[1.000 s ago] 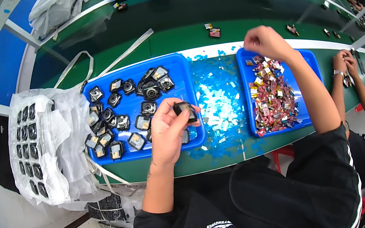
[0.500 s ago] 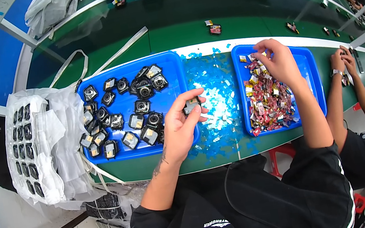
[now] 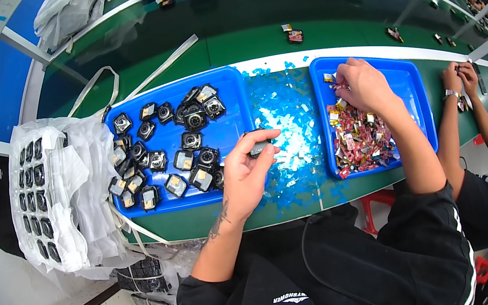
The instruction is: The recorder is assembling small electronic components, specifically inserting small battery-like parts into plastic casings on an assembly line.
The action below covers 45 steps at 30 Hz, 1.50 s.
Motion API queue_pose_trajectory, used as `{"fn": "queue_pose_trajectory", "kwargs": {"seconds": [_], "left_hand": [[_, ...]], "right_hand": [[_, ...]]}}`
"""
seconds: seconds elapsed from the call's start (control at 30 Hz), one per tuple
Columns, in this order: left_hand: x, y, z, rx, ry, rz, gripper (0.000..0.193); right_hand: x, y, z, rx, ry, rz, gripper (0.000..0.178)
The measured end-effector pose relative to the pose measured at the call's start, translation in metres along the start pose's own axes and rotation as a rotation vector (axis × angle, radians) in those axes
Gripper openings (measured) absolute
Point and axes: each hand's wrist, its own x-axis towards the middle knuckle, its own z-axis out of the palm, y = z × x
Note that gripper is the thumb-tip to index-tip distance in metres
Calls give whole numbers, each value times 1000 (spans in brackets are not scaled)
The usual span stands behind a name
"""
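Note:
My left hand (image 3: 245, 175) is closed around a small dark watch case (image 3: 261, 148), held between thumb and fingers above the bench. Beside it on the left, a blue tray (image 3: 225, 84) holds several black watch cases (image 3: 192, 141), some with round backs up, others showing a grey and tan face. My right hand (image 3: 364, 87) reaches into the blue tray on the right (image 3: 408, 104), fingers pinched at the upper left of a heap of small red, silver and yellow pouch batteries (image 3: 360, 145). Whatever the fingertips grip is hidden.
Blue film scraps (image 3: 285, 125) litter the bench between the trays. At the left stands a stack of white blister trays (image 3: 42, 194) with black parts. A green conveyor belt (image 3: 237, 39) carries scattered parts (image 3: 295, 35) along the far side. Co-workers' hands (image 3: 461, 78) work at the right.
My right hand has dipped slightly left and down, its fingers closing at the heap. My left hand has turned the watch case a little. Parts on the belt have shifted right.

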Motion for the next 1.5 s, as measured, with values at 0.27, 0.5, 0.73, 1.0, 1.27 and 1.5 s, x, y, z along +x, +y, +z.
{"fn": "queue_pose_trajectory", "kwargs": {"seconds": [0.27, 0.5, 0.73, 1.0, 1.27, 1.5], "left_hand": [[0, -3, -1, 84, 1, 52, 25], [15, 23, 39, 900, 46, 658, 46], [13, 18, 36, 921, 113, 651, 34], [5, 14, 28, 707, 132, 519, 32], [3, 17, 29, 498, 102, 430, 29], [6, 10, 23, 407, -2, 344, 26]], "right_hand": [[-12, 11, -17, 742, 18, 118, 16], [-51, -39, -22, 1429, -239, 12, 11], [-72, -58, -11, 1772, -389, -73, 32], [-79, -70, -10, 1552, -282, -132, 34], [-78, -83, -6, 1048, 59, -253, 13], [-77, -97, -8, 965, -54, -228, 15]]}}
